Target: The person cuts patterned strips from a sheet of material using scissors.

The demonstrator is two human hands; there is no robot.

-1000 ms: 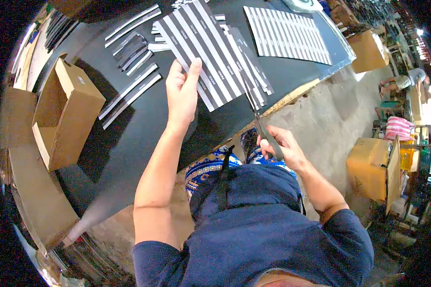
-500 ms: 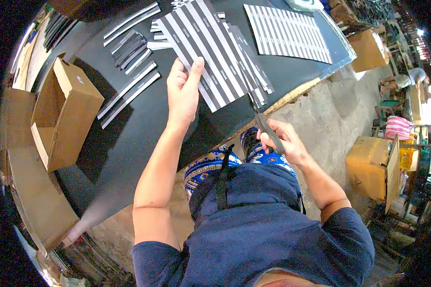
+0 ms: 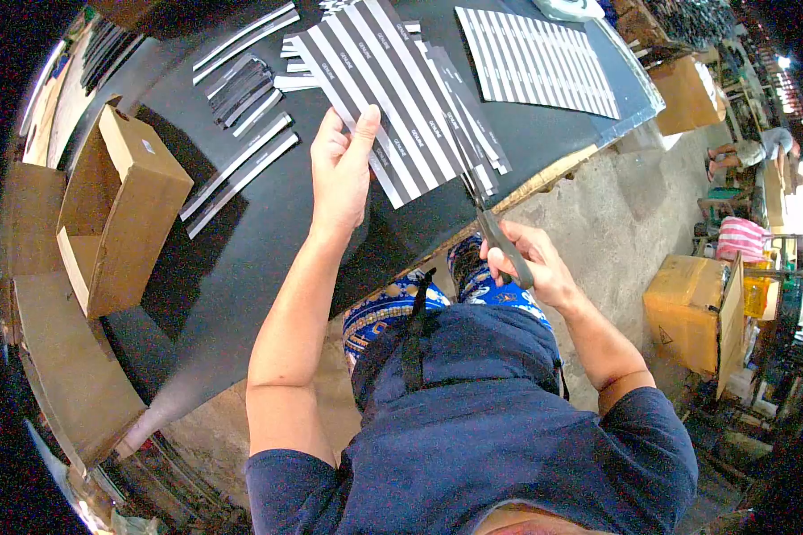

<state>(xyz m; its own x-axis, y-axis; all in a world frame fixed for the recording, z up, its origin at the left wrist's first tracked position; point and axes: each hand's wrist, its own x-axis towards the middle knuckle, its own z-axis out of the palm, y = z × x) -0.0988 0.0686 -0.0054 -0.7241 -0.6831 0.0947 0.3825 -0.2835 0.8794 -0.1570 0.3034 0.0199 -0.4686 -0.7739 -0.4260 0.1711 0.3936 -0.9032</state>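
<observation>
Pinching the striped sheet (image 3: 384, 98) by its left long edge, the left hand (image 3: 341, 174) sets its thumb on the upper face in the head view; the other fingers close from the edge and partly from below. The sheet extends beyond these fingers and to their right, raised at a slant above the bench (image 3: 259, 245). Its long axis and its stripes run from far left to near right.

The right hand (image 3: 533, 266) has its fingers wrapped around the handles of the scissors (image 3: 507, 252). The blades point away from those fingers, slightly to the left, nearly parallel to the stripes. Their tips stand at the near right corner of the sheet, making the right hand the nearer to that corner. The blade gap cannot be determined.

Loose strips (image 3: 245, 189) lie to the left of the left fingers. A second striped sheet (image 3: 537, 67) lies flat on the bench, well beyond the right fingers.
</observation>
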